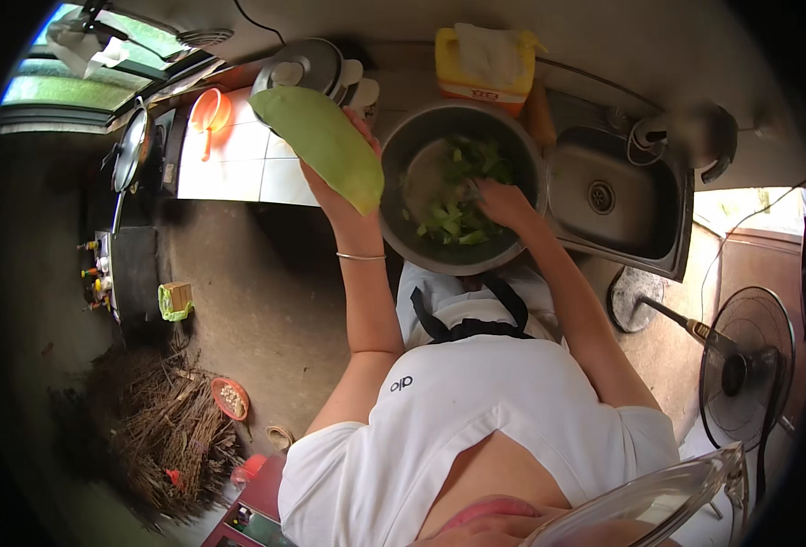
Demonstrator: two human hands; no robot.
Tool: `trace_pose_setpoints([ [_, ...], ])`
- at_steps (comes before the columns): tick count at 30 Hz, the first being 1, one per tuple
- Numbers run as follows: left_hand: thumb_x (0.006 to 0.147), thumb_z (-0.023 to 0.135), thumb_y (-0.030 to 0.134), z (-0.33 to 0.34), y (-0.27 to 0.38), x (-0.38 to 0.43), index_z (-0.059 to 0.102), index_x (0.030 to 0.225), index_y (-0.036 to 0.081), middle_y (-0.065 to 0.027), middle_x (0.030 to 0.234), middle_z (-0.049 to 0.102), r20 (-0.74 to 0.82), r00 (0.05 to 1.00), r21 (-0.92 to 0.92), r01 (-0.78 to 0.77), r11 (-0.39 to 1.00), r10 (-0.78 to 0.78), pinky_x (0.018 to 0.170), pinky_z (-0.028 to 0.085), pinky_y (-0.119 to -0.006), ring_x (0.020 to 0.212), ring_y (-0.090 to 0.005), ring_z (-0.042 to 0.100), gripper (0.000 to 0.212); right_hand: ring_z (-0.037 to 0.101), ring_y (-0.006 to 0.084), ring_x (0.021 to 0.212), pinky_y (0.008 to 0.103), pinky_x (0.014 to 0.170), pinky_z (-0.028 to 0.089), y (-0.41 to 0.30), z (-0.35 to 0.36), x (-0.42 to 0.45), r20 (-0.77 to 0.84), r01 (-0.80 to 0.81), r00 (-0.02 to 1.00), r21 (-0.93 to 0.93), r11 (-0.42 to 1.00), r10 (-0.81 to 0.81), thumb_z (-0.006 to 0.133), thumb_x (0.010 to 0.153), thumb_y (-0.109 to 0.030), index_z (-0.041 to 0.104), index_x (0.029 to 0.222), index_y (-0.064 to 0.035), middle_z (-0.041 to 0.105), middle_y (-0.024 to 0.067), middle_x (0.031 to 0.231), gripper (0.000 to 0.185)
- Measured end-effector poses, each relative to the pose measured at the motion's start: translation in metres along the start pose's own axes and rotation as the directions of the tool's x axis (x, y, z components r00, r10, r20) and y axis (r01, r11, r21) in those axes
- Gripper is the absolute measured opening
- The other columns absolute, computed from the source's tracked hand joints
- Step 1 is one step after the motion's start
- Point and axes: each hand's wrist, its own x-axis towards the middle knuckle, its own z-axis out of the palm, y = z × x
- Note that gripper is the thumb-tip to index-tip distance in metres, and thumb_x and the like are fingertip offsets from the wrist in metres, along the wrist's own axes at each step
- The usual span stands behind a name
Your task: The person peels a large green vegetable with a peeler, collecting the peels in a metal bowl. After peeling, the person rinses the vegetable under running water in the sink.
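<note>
My left hand (pixel 348 184), with a bangle at the wrist, holds a large pale green oblong thing (pixel 321 137), perhaps a gourd or a big leaf, left of a wide metal basin (pixel 538 205). Inside the basin, my right hand (pixel 502 202) reaches in with its fingertips among cut green leaves. Some leaves (pixel 481 161) lie beyond the hand and more green pieces (pixel 452 222) lie nearer to me. What the right fingers hold, if anything, is hidden.
A steel sink (pixel 629 198) adjoins the basin on the right. Behind stand a yellow jug (pixel 447 61) and a lidded pot (pixel 317 55). An orange dipper (pixel 210 113) rests on white tiles. A fan (pixel 745 369) stands right; brushwood (pixel 170 437) lies lower left.
</note>
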Motion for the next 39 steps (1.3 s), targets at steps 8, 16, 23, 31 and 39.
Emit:
trace_pose_setpoints([
  [8, 0.086, 0.077, 0.035, 0.038, -0.005, -0.016, 0.045, 0.141, 0.006, -0.0159, 0.134, 0.057, 0.29, 0.884, 0.765, -0.444, 0.467, 0.365, 0.103, 0.047, -0.058, 0.119, -0.0377, 0.058, 0.069, 0.053, 0.0127, 0.046, 0.0254, 0.045, 0.045, -0.082, -0.136, -0.053, -0.003, 0.001, 1.0, 0.996, -0.089, -0.013, 0.051, 0.104, -0.037, 0.051, 0.13, -0.0029, 0.064, 0.0101, 0.075, 0.043],
  [16, 0.09, 0.064, 0.016, 0.071, 0.018, -0.022, 0.053, 0.126, 0.009, -0.023, 0.124, 0.063, 0.397, 0.918, 0.918, -0.397, 0.016, 0.009, 0.103, 0.047, -0.051, 0.118, -0.0363, 0.061, 0.039, 0.064, 0.0148, 0.062, 0.0284, 0.054, 0.053, -0.138, -0.202, -0.084, -0.037, 0.019, 0.997, 0.966, -0.256, -0.066, 0.047, 0.104, -0.04, 0.039, 0.147, -0.0056, 0.069, 0.0113, 0.092, 0.056],
  [23, 0.075, 0.075, 0.006, 0.085, 0.002, -0.019, 0.054, 0.116, 0.013, -0.0193, 0.123, 0.064, 0.74, 0.532, 0.326, -0.818, -0.473, -0.411, 0.1, 0.05, -0.053, 0.114, -0.0415, 0.063, 0.046, 0.048, 0.0029, 0.06, 0.0205, 0.051, 0.036, -0.118, -0.206, -0.096, -0.446, 0.448, 0.892, 0.856, 0.259, -0.07, 0.069, 0.094, -0.025, 0.063, 0.109, -0.0047, 0.054, -0.005, 0.078, 0.026],
  [31, 0.075, 0.074, 0.005, 0.074, -0.001, -0.021, 0.054, 0.116, 0.011, -0.0192, 0.124, 0.064, 0.729, 0.576, 0.41, -0.801, -0.436, -0.371, 0.1, 0.049, -0.053, 0.114, -0.0417, 0.063, 0.047, 0.051, 0.0068, 0.054, 0.0257, 0.054, 0.042, -0.101, -0.201, -0.076, -0.15, 0.155, 0.988, 0.966, 0.208, -0.039, 0.07, 0.092, -0.026, 0.064, 0.094, -0.0065, 0.062, -0.0011, 0.071, 0.021],
  [39, 0.074, 0.075, 0.005, 0.068, 0.004, -0.02, 0.054, 0.117, 0.012, -0.0184, 0.125, 0.063, 0.707, 0.57, 0.329, -0.789, -0.519, -0.418, 0.099, 0.05, -0.053, 0.115, -0.0405, 0.062, 0.048, 0.047, 0.0044, 0.048, 0.0222, 0.044, 0.036, -0.083, -0.175, -0.064, -0.281, 0.144, 0.929, 0.875, 0.462, 0.242, 0.059, 0.099, -0.025, 0.068, 0.115, -0.009, 0.068, 0.0008, 0.077, 0.025],
])
